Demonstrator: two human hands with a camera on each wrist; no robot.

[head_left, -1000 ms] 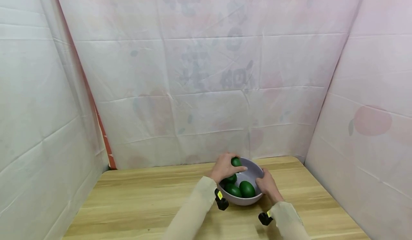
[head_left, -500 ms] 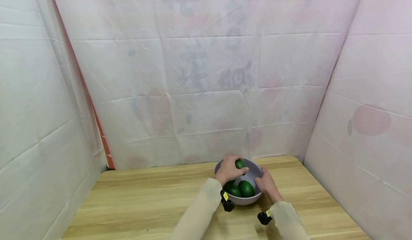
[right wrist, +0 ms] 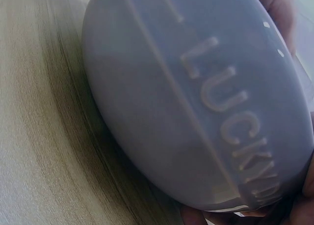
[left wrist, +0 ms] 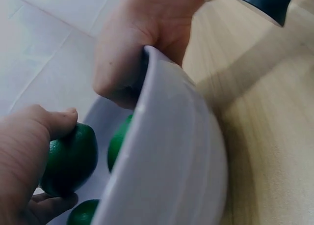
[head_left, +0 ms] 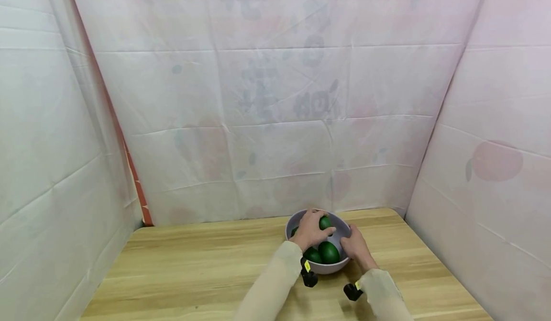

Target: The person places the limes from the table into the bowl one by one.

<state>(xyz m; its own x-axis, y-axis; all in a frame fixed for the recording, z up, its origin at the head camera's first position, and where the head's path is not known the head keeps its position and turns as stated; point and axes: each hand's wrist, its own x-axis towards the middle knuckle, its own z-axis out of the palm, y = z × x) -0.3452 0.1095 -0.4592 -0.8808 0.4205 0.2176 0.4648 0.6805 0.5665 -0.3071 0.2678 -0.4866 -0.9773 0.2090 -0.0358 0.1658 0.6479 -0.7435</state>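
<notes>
A lilac-grey bowl (head_left: 340, 223) holds several dark green, egg-shaped fruits; whether they are limes or avocados I cannot tell. My left hand (head_left: 311, 231) reaches over its left side and pinches one green fruit (head_left: 325, 222) inside the rim. In the left wrist view, thumb and a finger clasp that fruit (left wrist: 73, 158) from opposite sides. My right hand (head_left: 357, 247) grips the bowl's right rim, thumb to the inside. Two more green fruits (head_left: 329, 252) lie at the near side. Another is mostly hidden behind my left hand. Raised letters mark the bowl's outer wall (right wrist: 196, 112).
The bowl stands on a wood-grain table (head_left: 193, 263), right of its middle and towards the back edge. Pale printed sheets (head_left: 275, 153) hang behind the table and along both sides. Each wrist carries a small black camera (head_left: 309, 275).
My left hand has moved right and slightly nearer, carrying the pinched green fruit further over the bowl. A fruit at the bowl's left now shows behind it. My right hand keeps its grip.
</notes>
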